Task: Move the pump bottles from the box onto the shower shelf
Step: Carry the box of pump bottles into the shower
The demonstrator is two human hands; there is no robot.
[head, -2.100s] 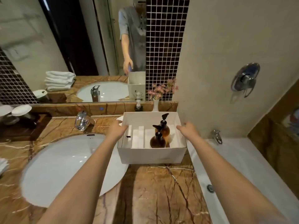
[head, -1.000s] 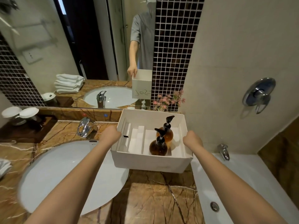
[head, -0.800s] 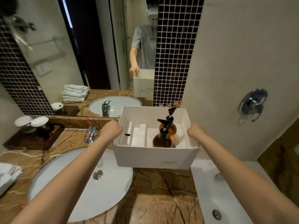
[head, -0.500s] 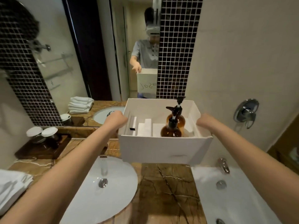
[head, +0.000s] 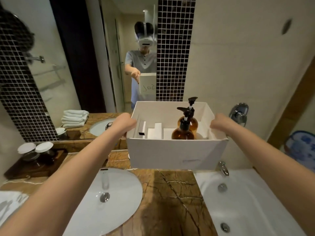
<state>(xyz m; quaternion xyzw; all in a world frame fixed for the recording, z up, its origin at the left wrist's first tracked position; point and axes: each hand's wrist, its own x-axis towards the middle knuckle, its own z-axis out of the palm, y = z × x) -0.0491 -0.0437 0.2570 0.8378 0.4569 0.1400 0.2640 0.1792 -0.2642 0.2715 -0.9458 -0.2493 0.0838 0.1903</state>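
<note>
Left hand [head: 125,122] and right hand [head: 219,121] grip opposite sides of a white box [head: 177,153] held above the counter [head: 170,193]; two amber bottles [head: 183,132] stand upright inside.

Box [head: 175,154] front wall hides pump bottles' [head: 183,132] bases; both hands' fingers hidden behind box sides.

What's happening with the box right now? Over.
Left hand and right hand grip box sides, held above counter. Two bottles upright inside. No shelf in view.
</note>
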